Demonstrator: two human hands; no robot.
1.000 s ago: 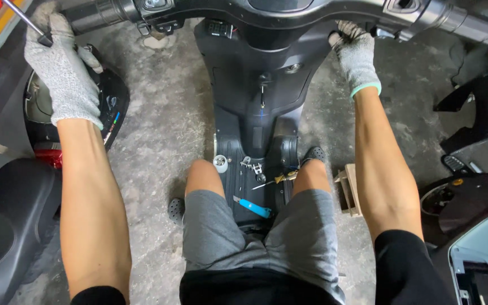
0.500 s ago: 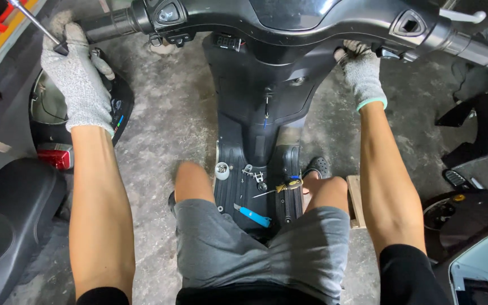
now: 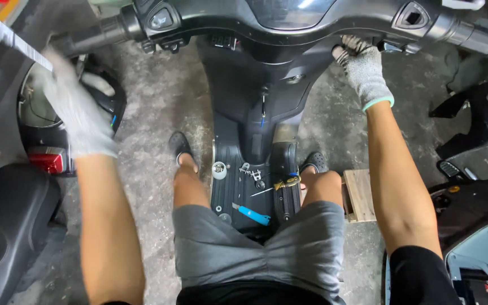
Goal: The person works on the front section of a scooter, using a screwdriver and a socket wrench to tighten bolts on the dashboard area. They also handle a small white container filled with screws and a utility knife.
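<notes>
The scooter [image 3: 261, 113] stands right in front of the person, its floorboard between the knees and its handlebar [image 3: 289, 17] running across the top of the view. It looks heavy and stiff, a hard plastic shell over a frame, not something to lift. The smooth dark panels would likely be slippery under a glove and could crack if levered on. The safest places to take hold are probably the bar itself and the ribbed grips at its ends.

The right hand [image 3: 364, 70], in a grey knit glove, is tucked up under the right side of the handlebar, fingers curled against the underside. Whether it clamps anything there I cannot tell, since the bar hides the fingertips.

The left hand [image 3: 77, 113], also gloved, hangs below the left end of the handlebar, blurred. It seems loosely open, with a thin white rod [image 3: 18, 42] just above it, but I cannot tell whether it grips that.

Below the handlebar, on the floorboard, lie a blue-handled knife [image 3: 253, 214], a small white cup [image 3: 219, 169] of bits, some loose screws [image 3: 251, 171] and a yellowish cord [image 3: 285, 183]. A small wooden block [image 3: 360, 195] sits on the concrete floor [image 3: 153, 113] to the right of the floorboard. Other parked scooters flank the handlebar on both sides.
</notes>
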